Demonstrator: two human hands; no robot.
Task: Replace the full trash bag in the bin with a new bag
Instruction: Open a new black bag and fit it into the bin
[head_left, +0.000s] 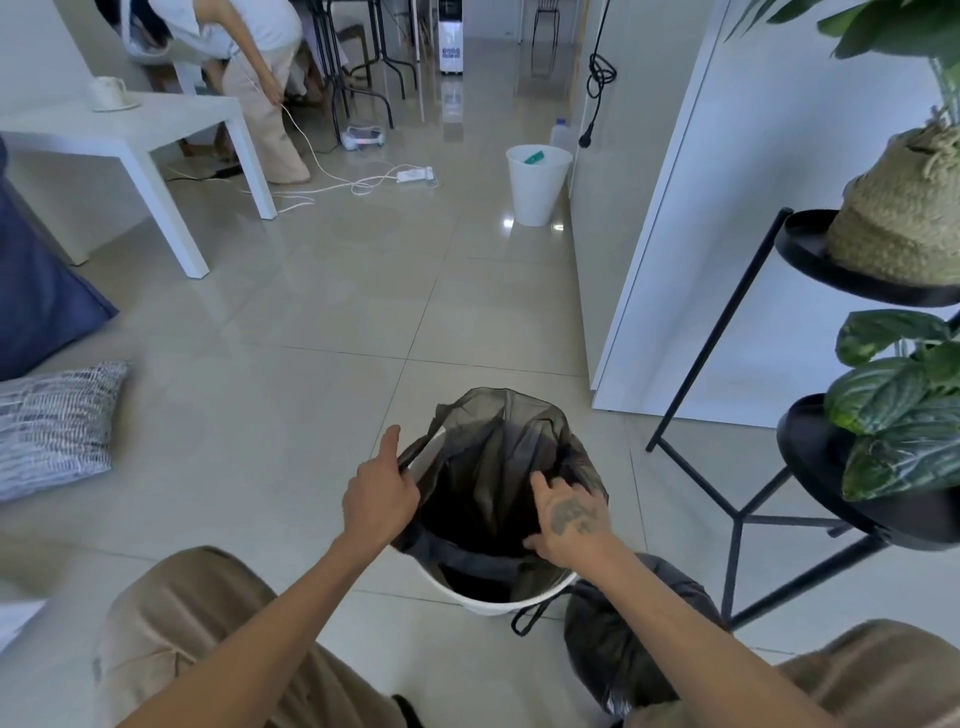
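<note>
Hands work at a white bin (498, 603) between my knees on the tiled floor. My left hand (379, 496) pinches the new bag's (493, 457) edge and drawstring at the left rim, pulling it outward so the thin grey film can fold over the lip. My right hand (569, 517) grips the opposite edge, spreading the mouth open. The far side stands up loose, not yet seated. A full trash bag (623, 654), dark and bulging, rests just beside the bin by my right knee, out of the way.
</note>
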